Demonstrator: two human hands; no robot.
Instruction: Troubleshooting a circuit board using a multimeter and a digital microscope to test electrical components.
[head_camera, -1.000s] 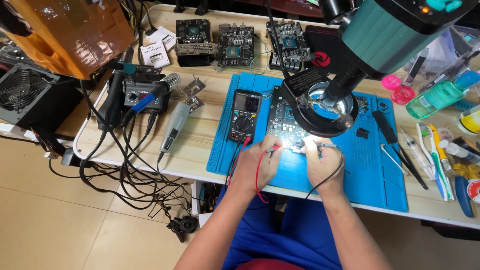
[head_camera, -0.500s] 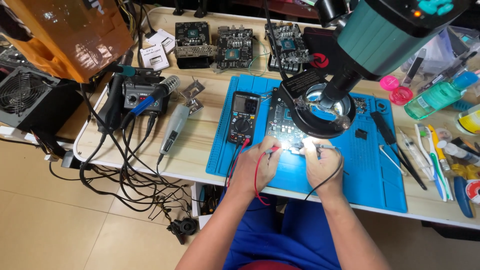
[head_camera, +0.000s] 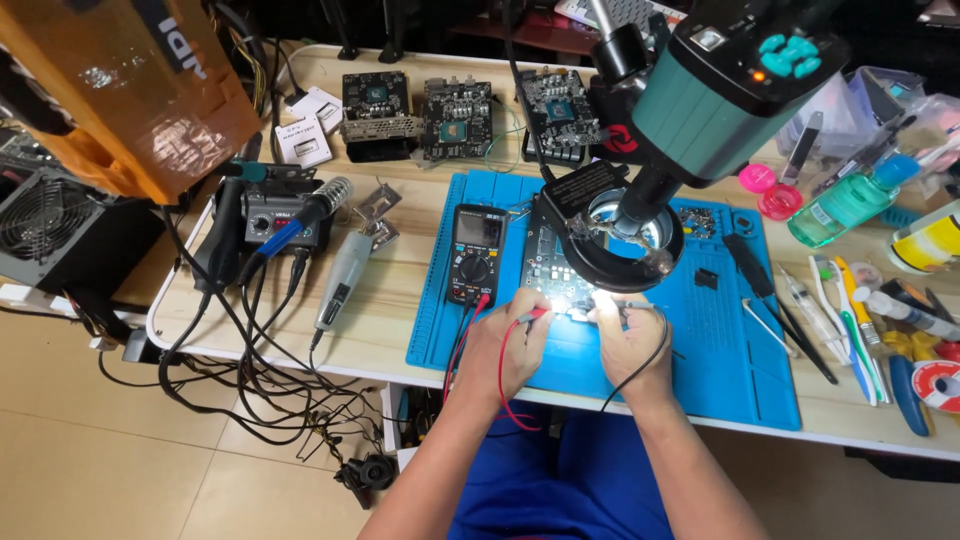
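Each grip is closed on a meter probe: the left hand pinches the red probe and the right hand pinches the black probe, both tips down on the lit circuit board. That board lies on the blue mat on the desk, under the microscope and its ring light.

Risks, as I judge them: the tips stand close together, so a small slip could bridge neighbouring contacts. The red and black leads loop loosely over the desk edge and could snag on a forearm, dragging a probe off its point. Glare from the light washes out the contact spot, making placement harder to check.

Counted, largest first: one microscope, one blue mat, three spare boards at the back, one multimeter, two probes.
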